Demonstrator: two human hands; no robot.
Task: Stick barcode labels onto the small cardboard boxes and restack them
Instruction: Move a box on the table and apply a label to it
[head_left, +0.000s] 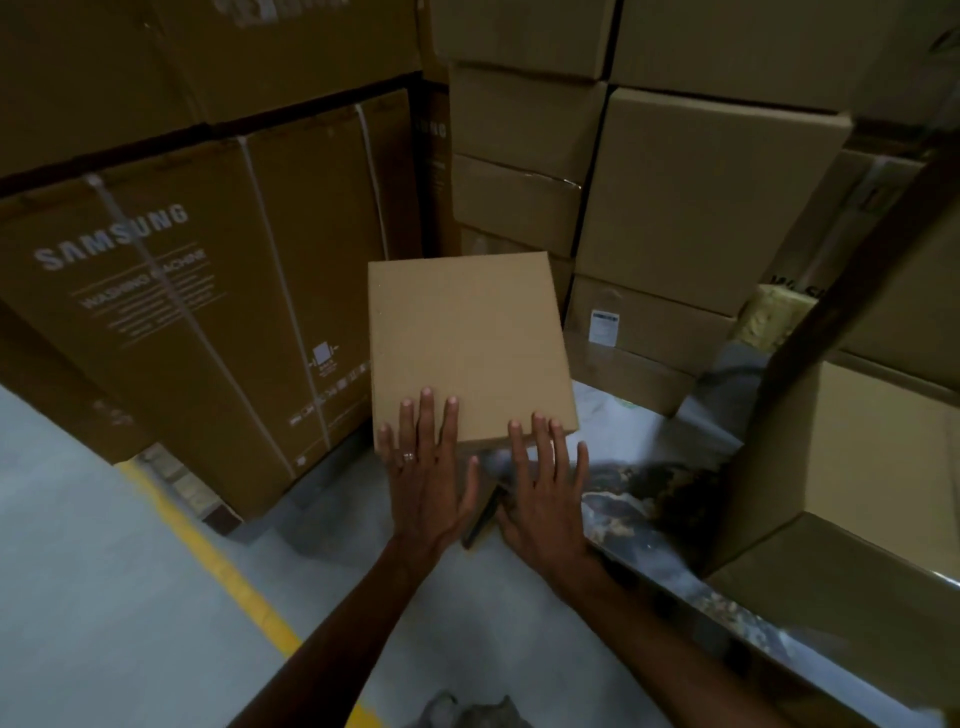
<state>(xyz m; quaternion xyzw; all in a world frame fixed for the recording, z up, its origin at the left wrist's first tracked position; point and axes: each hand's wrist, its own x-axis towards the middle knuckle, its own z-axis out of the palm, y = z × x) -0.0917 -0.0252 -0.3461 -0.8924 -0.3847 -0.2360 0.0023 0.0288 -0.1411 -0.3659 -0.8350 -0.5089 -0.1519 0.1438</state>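
Head view: flat-fingered left hand (426, 467) and right hand (545, 483) press small box (467, 348), underside hidden.

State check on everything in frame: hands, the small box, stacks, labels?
left hand: open, straight fingers flat on the small box's near edge
right hand: open, fingertips on the same edge
small box: closed, no label on the visible face
washing machine carton: strapped, upright
stacked cartons: closed
white label: stuck on a low carton
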